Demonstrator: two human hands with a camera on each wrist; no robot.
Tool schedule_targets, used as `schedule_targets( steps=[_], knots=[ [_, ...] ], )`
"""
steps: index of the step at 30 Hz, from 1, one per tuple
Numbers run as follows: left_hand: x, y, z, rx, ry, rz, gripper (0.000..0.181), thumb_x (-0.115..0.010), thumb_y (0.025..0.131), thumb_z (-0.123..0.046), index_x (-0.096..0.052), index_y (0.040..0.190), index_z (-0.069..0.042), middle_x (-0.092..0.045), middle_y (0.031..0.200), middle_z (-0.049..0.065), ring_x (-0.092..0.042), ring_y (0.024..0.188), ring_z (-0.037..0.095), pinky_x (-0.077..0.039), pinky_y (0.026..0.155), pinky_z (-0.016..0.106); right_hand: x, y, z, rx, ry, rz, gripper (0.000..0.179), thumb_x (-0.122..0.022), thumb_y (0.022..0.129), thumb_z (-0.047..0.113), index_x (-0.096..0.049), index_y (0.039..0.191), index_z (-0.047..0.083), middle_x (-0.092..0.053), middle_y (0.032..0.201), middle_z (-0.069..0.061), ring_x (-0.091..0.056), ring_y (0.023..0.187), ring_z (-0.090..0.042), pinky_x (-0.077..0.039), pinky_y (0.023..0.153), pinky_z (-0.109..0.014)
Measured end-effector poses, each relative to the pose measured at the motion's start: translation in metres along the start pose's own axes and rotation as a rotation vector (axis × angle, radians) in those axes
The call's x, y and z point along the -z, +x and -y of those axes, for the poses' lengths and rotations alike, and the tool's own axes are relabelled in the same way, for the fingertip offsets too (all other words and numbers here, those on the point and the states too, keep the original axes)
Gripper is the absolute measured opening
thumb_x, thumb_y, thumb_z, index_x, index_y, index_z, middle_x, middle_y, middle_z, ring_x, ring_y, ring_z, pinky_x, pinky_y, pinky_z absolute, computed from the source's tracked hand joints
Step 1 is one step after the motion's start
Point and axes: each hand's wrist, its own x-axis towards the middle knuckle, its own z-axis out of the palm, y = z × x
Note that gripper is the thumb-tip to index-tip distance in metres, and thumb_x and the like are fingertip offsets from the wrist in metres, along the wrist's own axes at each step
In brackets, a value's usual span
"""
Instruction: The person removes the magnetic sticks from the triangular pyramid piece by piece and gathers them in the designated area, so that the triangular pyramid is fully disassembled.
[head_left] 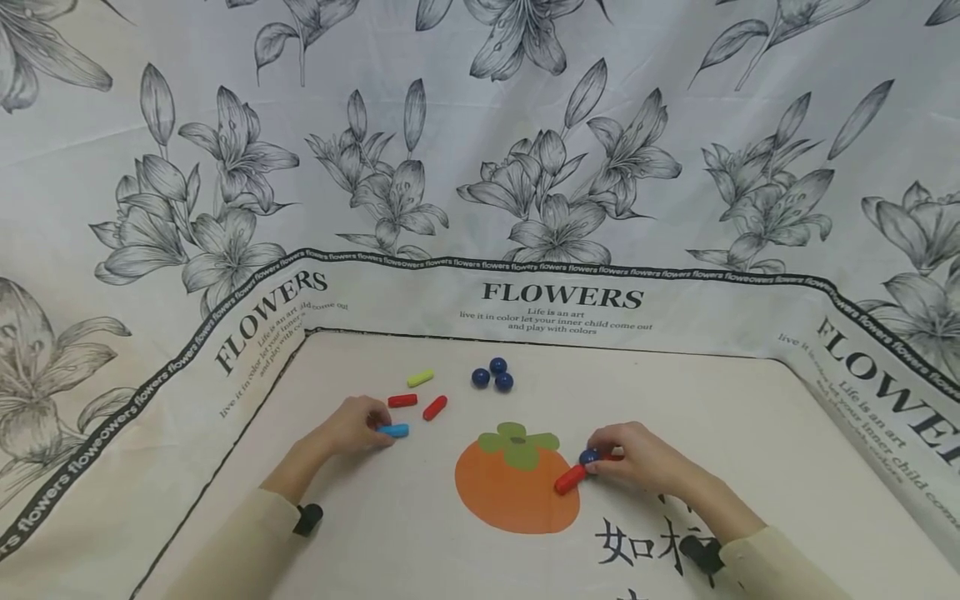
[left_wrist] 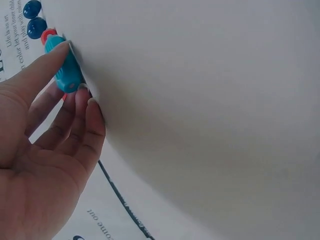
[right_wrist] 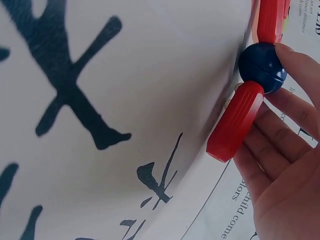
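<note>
At the left of the mat, my left hand [head_left: 352,427] pinches a light-blue ridged rod [head_left: 396,431] between thumb and fingers; the rod shows up close as a chunky toy stick [left_wrist: 67,70] in the left wrist view. My right hand [head_left: 637,454] holds a dark-blue ball [head_left: 589,457] by the right edge of the printed persimmon [head_left: 510,492]. Two red rods meet that ball: one red rod [right_wrist: 235,122] and another red rod [right_wrist: 270,20] sit on different sides of it in the right wrist view. Thumb and fingertips grip at the ball.
Beyond the left hand lie two loose red rods, a nearer red rod [head_left: 435,407] and a farther red rod [head_left: 402,400], with a yellow-green rod [head_left: 421,379] behind. Three dark-blue balls [head_left: 503,382] cluster at back centre. Flower-printed cloth [head_left: 555,208] rises behind the mat.
</note>
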Motion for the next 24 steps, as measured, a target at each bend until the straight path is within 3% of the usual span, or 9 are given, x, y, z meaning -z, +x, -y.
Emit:
schedule_targets(
  steps=[5, 8, 13, 16, 19, 24],
  knots=[
    [0.001, -0.001, -0.005, -0.006, 0.014, -0.024, 0.027, -0.084, 0.086, -0.014, -0.071, 0.109, -0.008, -0.063, 0.099, 0.002, -0.056, 0.089, 0.018, -0.052, 0.080, 0.034, 0.003, 0.001, 0.002, -0.003, 0.004, -0.005, 0.019, -0.079, 0.090, 0.026, -0.073, 0.102, 0.013, -0.061, 0.081, 0.010, -0.054, 0.074, -0.008, -0.049, 0.067, -0.025],
    [0.000, -0.002, -0.015, -0.035, 0.039, -0.070, 0.034, -0.083, 0.087, -0.017, -0.069, 0.115, -0.006, -0.064, 0.108, 0.005, -0.058, 0.095, 0.021, -0.053, 0.081, 0.036, 0.003, 0.001, 0.002, -0.020, 0.003, -0.001, 0.022, -0.080, 0.090, 0.029, -0.074, 0.104, 0.012, -0.059, 0.077, 0.009, -0.053, 0.071, -0.009, -0.045, 0.061, -0.024],
    [-0.013, -0.003, -0.043, -0.083, 0.081, -0.186, 0.044, -0.083, 0.087, -0.018, -0.066, 0.126, -0.005, -0.063, 0.119, 0.010, -0.061, 0.109, 0.028, -0.054, 0.094, 0.043, 0.002, 0.001, 0.003, -0.034, 0.007, 0.013, 0.026, -0.079, 0.090, 0.033, -0.074, 0.105, 0.012, -0.058, 0.074, 0.008, -0.052, 0.067, -0.009, -0.043, 0.058, -0.023],
    [-0.025, -0.002, -0.066, -0.119, 0.087, -0.207, 0.046, -0.084, 0.087, -0.018, -0.066, 0.127, -0.006, -0.063, 0.123, 0.011, -0.061, 0.114, 0.029, -0.053, 0.098, 0.045, 0.001, 0.001, 0.005, -0.043, 0.013, 0.019, 0.027, -0.079, 0.091, 0.033, -0.074, 0.105, 0.012, -0.058, 0.074, 0.007, -0.052, 0.067, -0.009, -0.043, 0.058, -0.023],
    [-0.040, 0.000, -0.091, -0.185, 0.089, -0.146, 0.046, -0.083, 0.088, -0.021, -0.066, 0.128, -0.008, -0.063, 0.126, 0.010, -0.062, 0.112, 0.027, -0.056, 0.094, 0.041, 0.002, -0.001, 0.006, -0.058, 0.029, 0.040, 0.031, -0.079, 0.090, 0.034, -0.073, 0.109, 0.010, -0.059, 0.075, 0.006, -0.053, 0.067, -0.011, -0.043, 0.058, -0.024],
    [-0.070, 0.007, -0.134, -0.285, 0.117, 0.055, 0.049, -0.081, 0.090, -0.027, -0.064, 0.134, -0.013, -0.062, 0.126, 0.004, -0.060, 0.109, 0.020, -0.055, 0.088, 0.029, 0.005, -0.004, 0.003, -0.074, 0.063, 0.081, 0.036, -0.078, 0.091, 0.033, -0.071, 0.116, 0.008, -0.062, 0.079, 0.004, -0.056, 0.067, -0.014, -0.048, 0.056, -0.025]
  ],
)
